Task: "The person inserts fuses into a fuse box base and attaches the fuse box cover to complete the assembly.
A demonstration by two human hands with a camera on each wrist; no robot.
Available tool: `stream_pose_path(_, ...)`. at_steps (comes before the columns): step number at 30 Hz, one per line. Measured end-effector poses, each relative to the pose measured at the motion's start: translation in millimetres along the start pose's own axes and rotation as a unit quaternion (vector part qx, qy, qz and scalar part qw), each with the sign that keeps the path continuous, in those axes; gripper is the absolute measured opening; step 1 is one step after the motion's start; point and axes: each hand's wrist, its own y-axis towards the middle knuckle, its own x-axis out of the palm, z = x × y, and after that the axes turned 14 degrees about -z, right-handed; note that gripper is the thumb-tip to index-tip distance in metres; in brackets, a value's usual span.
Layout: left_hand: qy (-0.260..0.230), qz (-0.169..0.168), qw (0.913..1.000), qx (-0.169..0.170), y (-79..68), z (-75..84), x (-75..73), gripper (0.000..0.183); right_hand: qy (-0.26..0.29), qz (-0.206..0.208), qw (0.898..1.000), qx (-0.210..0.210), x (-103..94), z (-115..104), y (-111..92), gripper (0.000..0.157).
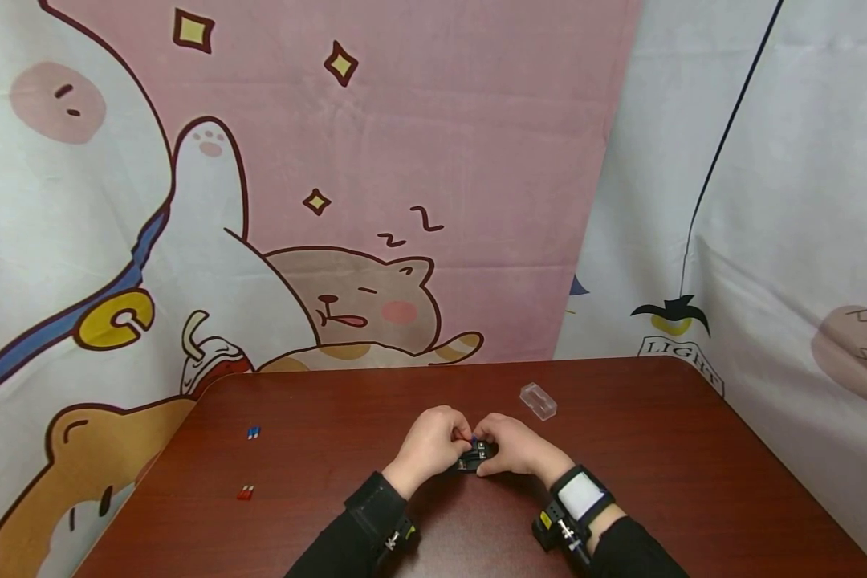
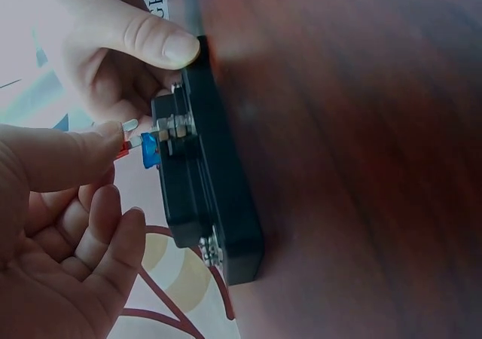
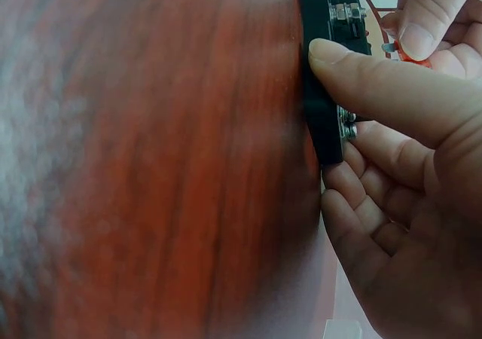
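Note:
A black fuse block point(image 1: 477, 456) with metal screw terminals sits on the table between both hands. My left hand point(image 1: 433, 444) pinches a small red blade fuse point(image 2: 123, 151) between thumb and forefinger; its metal prongs point at the block. Next to those prongs, a blue blade fuse point(image 2: 151, 151) stands in the block. My right hand point(image 1: 513, 446) grips the block by its end, with the thumb on the near side and fingers behind, as the right wrist view shows. The left hand's other fingers point(image 2: 113, 241) are loosely curled beside the block.
A clear plastic cover point(image 1: 538, 400) lies on the brown table point(image 1: 332, 417) beyond the right hand. To the left are small blue fuses point(image 1: 254, 433) and, nearer, small red fuses point(image 1: 245, 492). A printed cloth point(image 1: 433, 144) hangs behind the table's far edge.

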Motion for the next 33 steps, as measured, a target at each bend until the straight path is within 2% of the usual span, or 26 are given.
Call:
stream_pose_path(5,0.009,0.003,1.0000,-0.001,1.4,0.8,2.7,0.013,-0.005,0.002,1.000,-0.006,0.6,-0.3,0.1,0.040)
stream_pose_path(14,0.011,-0.011,0.9998,-0.010,2.4,4.1,3.4,0.011,-0.012,0.005,1.000,-0.015,1.2,1.4,0.6,0.041)
stream_pose_path(22,0.014,0.005,0.9999,-0.007,3.0,5.8,5.4,0.017,-0.013,0.005,1.000,-0.016,1.2,3.0,0.9,0.041)
stream_pose_path(33,0.032,-0.011,0.9994,-0.002,3.6,7.6,5.2,0.018,0.000,-0.006,1.000,-0.006,0.1,2.2,1.6,0.040)
